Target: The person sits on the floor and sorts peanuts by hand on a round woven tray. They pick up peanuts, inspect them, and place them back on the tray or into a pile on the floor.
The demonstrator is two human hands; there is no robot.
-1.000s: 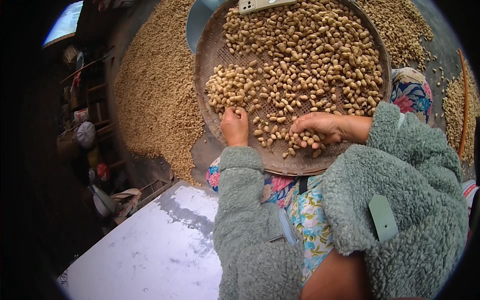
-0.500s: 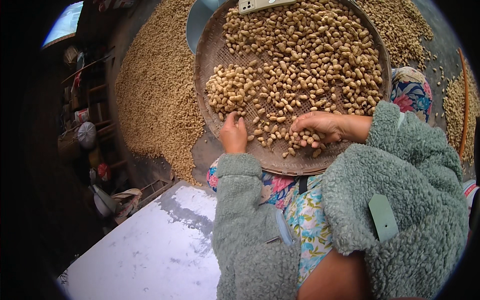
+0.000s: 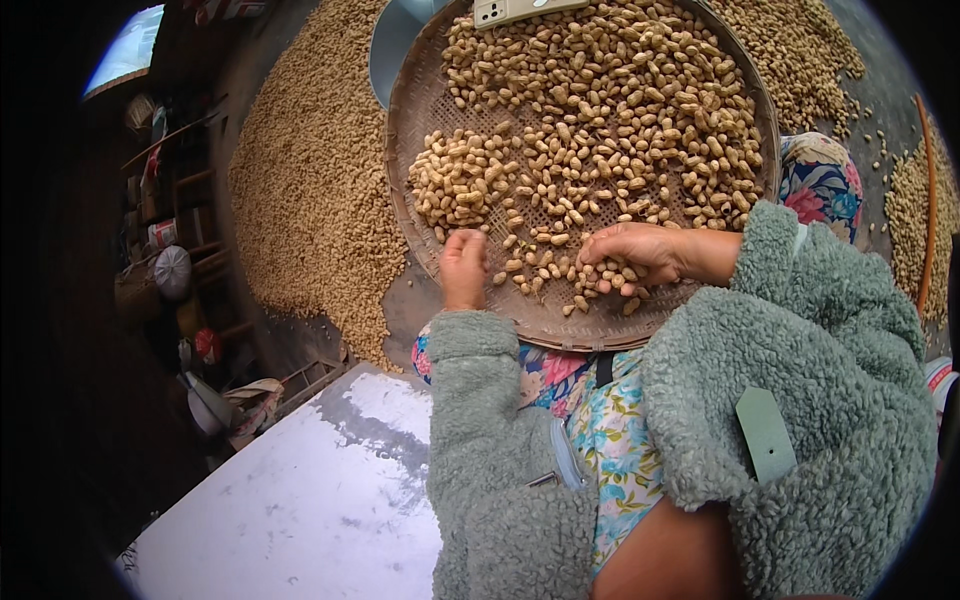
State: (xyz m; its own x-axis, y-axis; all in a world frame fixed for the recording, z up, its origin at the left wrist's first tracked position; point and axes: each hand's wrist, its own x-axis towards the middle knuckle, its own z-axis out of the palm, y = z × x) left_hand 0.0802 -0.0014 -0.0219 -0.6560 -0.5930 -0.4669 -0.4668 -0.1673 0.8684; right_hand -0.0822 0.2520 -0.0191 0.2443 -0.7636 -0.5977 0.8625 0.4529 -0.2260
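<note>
A round woven bamboo tray (image 3: 590, 335) rests on my lap, with unshelled peanuts (image 3: 610, 110) spread over much of it. My left hand (image 3: 465, 268) is closed over the tray's near left rim. Its fingers are curled in, and whatever they hold is hidden. Just beyond it lies a separate heap of peanuts (image 3: 458, 180). Toward the near right of the tray, my right hand (image 3: 640, 252) curls around a handful of peanuts (image 3: 612, 272), several of which show below the fingers. Loose peanuts lie on the weave between my hands.
A phone (image 3: 530, 8) in a pale case lies at the tray's far rim. Large peanut piles cover the floor at left (image 3: 310, 190) and far right (image 3: 790, 45). A grey-blue basin (image 3: 388, 50) stands behind the tray. A white board-like surface (image 3: 300, 490) lies near left.
My left hand has curled its fingers in and drawn back slightly from the small heap. My right hand stays in place around its peanuts.
</note>
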